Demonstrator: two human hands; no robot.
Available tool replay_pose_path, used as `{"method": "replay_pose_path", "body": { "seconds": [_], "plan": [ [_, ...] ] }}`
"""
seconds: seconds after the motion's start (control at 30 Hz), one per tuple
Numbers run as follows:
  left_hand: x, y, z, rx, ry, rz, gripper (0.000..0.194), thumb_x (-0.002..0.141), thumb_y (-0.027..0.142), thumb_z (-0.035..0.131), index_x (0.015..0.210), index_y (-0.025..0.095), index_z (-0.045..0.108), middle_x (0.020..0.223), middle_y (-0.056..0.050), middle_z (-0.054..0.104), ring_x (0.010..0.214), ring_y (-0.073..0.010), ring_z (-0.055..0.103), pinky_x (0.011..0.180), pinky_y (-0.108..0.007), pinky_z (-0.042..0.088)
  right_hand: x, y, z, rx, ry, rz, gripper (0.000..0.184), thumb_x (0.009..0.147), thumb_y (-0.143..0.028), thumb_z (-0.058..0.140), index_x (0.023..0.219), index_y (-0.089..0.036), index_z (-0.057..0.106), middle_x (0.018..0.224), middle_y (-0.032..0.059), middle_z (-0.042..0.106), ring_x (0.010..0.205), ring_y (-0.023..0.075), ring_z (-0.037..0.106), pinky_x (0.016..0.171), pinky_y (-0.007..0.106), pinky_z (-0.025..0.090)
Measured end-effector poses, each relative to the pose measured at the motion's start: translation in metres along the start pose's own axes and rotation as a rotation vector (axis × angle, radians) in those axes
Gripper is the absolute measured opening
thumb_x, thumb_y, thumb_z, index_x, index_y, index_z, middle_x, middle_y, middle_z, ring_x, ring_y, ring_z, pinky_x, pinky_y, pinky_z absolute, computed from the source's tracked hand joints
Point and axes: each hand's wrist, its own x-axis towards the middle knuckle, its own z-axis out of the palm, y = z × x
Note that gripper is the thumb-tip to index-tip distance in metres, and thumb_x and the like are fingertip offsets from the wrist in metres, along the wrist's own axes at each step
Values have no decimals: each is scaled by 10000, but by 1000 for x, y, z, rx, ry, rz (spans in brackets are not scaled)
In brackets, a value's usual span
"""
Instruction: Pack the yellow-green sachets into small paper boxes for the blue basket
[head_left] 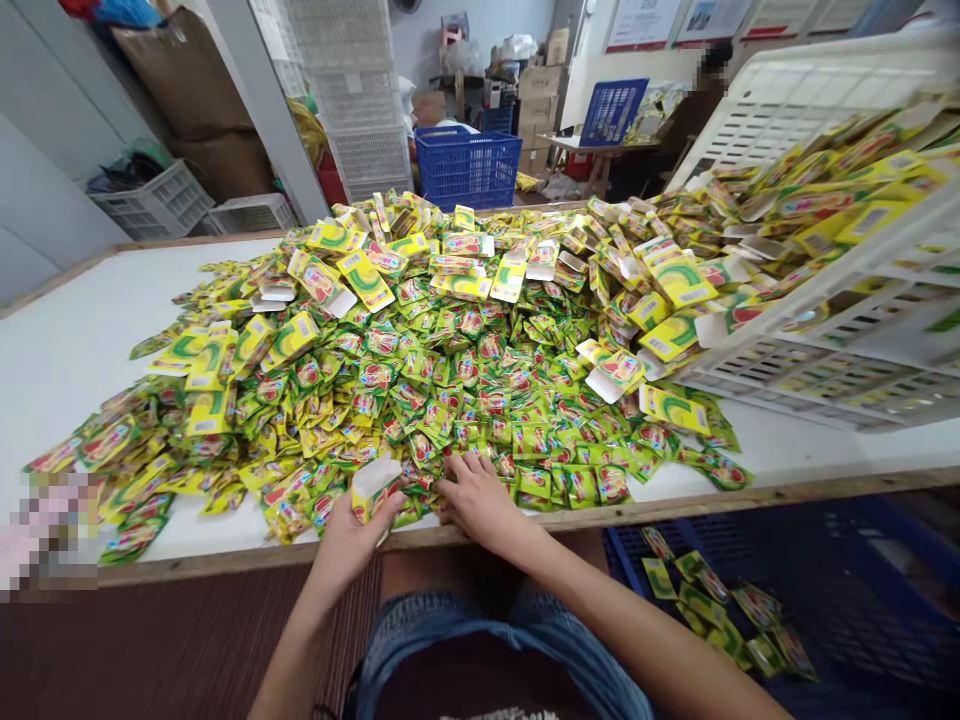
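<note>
My left hand (351, 535) is closed round a small open yellow-green carton (374, 486), held at the table's near edge with its mouth up. My right hand (474, 497) lies on the heap of small green and yellow sachets (450, 380), its fingers spread among the nearest ones, just right of the carton. Flat and folded yellow cartons (352, 275) lie mixed into the pile, mostly toward the far side.
The white table (67, 340) has a wooden front edge. A tilted white crate (847, 330) at the right spills cartons and sachets. A blue crate (862, 600) by my right knee holds a few filled cartons. Blue and white baskets (466, 165) stand behind.
</note>
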Motion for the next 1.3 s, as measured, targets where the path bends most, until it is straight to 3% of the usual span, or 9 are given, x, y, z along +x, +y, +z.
{"method": "replay_pose_path", "body": {
  "seconds": [0.17,0.27,0.37,0.53,0.63,0.83,1.03,1.13,1.3],
  "plan": [
    [0,0,2,-44,-22,7,441,727,436,692,1028,115,661,1063,-131,695,1021,-273,633,943,-394,467,-1,-7,-11,127,21,16,215,743,-312,716,855,-170,598,1072,95,537,1032,272,448,880,405,361],
    [1,3,4,-108,-27,-16,463,728,454,688,1034,108,650,1056,-135,696,1001,-272,642,933,-397,475,-14,-5,-26,437,131,55,101,815,-238,639,855,-184,562,938,37,601,930,197,522,876,352,381],
    [2,7,8,-147,-44,-35,470,711,472,697,1004,107,657,1040,-142,701,983,-279,648,920,-404,483,-30,21,-44,695,307,212,73,885,-240,536,936,-198,567,880,21,624,823,157,570,769,281,436],
    [2,10,25,-230,-118,-44,492,697,470,711,1017,103,644,968,-138,721,940,-276,664,901,-402,495,-42,95,-48,454,413,342,188,887,-340,514,949,-202,625,920,58,613,903,213,568,825,353,434],
    [1,9,37,-257,-151,-37,463,713,450,706,1023,112,643,999,-143,713,959,-281,660,903,-404,493,-45,113,-34,247,448,426,301,868,-392,529,1072,-180,591,970,98,557,970,257,506,847,407,413],
    [-4,7,54,-230,-212,2,412,755,424,674,1050,138,649,1083,-133,686,1056,-285,616,945,-412,465,-50,97,-10,40,469,496,280,850,-413,547,969,-160,544,1003,117,508,954,269,448,842,418,374],
    [2,11,71,-215,-222,-32,470,723,427,696,1082,134,616,1071,-121,689,998,-269,639,912,-403,483,-55,85,-18,348,455,460,64,867,-244,454,899,-189,456,889,60,556,829,212,508,783,356,396],
    [8,14,83,-247,-290,9,451,741,403,687,1104,146,611,1089,-96,683,1020,-249,627,925,-370,472,-58,73,-34,530,411,387,65,882,-228,415,940,-200,426,878,36,543,787,175,529,723,295,431],
    [12,22,99,-241,-344,32,403,752,399,675,1056,137,636,1048,-91,698,972,-248,639,896,-362,479,-59,50,-47,760,347,344,124,887,-254,440,1001,-204,436,956,47,549,858,174,541,785,300,442]
  ]
}}
